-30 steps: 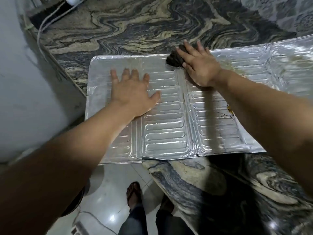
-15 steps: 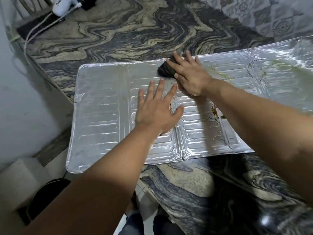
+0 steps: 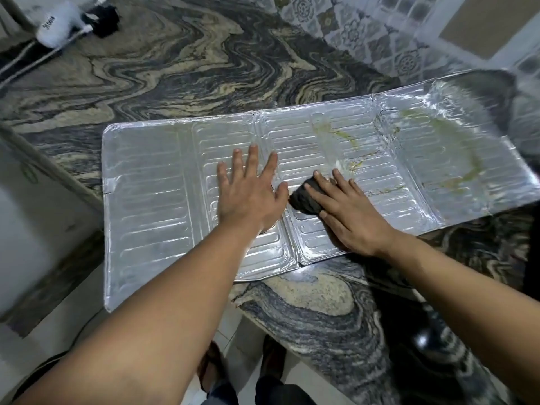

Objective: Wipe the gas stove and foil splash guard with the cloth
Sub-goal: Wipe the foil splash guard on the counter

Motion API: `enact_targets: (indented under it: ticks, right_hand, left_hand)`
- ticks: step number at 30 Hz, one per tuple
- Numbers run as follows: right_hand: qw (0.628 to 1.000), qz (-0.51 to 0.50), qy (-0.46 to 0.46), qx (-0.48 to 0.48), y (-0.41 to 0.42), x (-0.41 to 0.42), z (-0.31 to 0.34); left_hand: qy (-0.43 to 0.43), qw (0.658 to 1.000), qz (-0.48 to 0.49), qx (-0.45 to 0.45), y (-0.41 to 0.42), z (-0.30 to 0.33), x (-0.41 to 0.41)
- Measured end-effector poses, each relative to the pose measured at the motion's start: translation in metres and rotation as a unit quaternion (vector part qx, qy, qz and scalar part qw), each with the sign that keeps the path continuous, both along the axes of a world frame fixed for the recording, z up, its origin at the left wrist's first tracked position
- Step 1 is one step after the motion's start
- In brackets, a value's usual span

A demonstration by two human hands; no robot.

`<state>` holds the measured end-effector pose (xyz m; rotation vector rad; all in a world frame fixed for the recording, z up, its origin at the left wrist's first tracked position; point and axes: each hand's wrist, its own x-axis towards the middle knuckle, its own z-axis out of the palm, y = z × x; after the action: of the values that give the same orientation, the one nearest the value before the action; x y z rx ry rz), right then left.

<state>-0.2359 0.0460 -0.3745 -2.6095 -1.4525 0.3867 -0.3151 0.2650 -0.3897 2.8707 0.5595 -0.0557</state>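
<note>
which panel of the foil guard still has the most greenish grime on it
The far-right panel of the foil splash guard: a long greenish streak curves across it, while the left panels look clean and shiny.

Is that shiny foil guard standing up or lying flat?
Lying flat: the foil splash guard is spread open on the counter, panels side by side, overhanging its left edge.

Two bare forearms, no sleeves, left hand [image 3: 248, 194] and right hand [image 3: 347, 211] ringless, dark trousers [image 3: 271, 390], dark sandals [image 3: 211, 366]
</note>
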Motion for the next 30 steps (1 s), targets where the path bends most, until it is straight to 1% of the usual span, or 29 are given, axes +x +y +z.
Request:
enact_targets:
  ticks: [4,8,10,14,23,27,30]
  right_hand:
    - [0.999,0.035,0.013,-0.022,-0.033,-0.018,0.004]
    - [0.996,0.070,0.016,-0.044,-0.039,0.000,0.009]
    - [0.996,0.069,0.008,-0.049,-0.035,0.015,0.011]
    - [0.998,0.052,-0.002,-0.041,-0.010,0.061,0.007]
    - [0.998,0.039,-0.044,-0.025,0.074,0.166,0.002]
    - [0.998,0.014,-0.060,-0.015,0.094,0.191,0.003]
    - [0.998,-0.008,-0.061,-0.006,0.094,0.194,0.002]
  left_hand:
    - [0.006,1.000,-0.012,-0.003,0.003,0.001,-0.002]
    - [0.020,1.000,-0.023,0.002,0.001,0.001,-0.002]
    - [0.021,0.999,-0.026,-0.003,0.001,0.000,0.000]
    - [0.006,1.000,-0.020,0.014,0.002,-0.002,0.000]
    - [0.013,0.999,-0.005,0.029,0.000,-0.001,0.001]
    - [0.013,0.999,0.009,0.034,-0.001,-0.002,0.002]
    - [0.019,0.999,0.015,0.037,-0.003,-0.001,0.003]
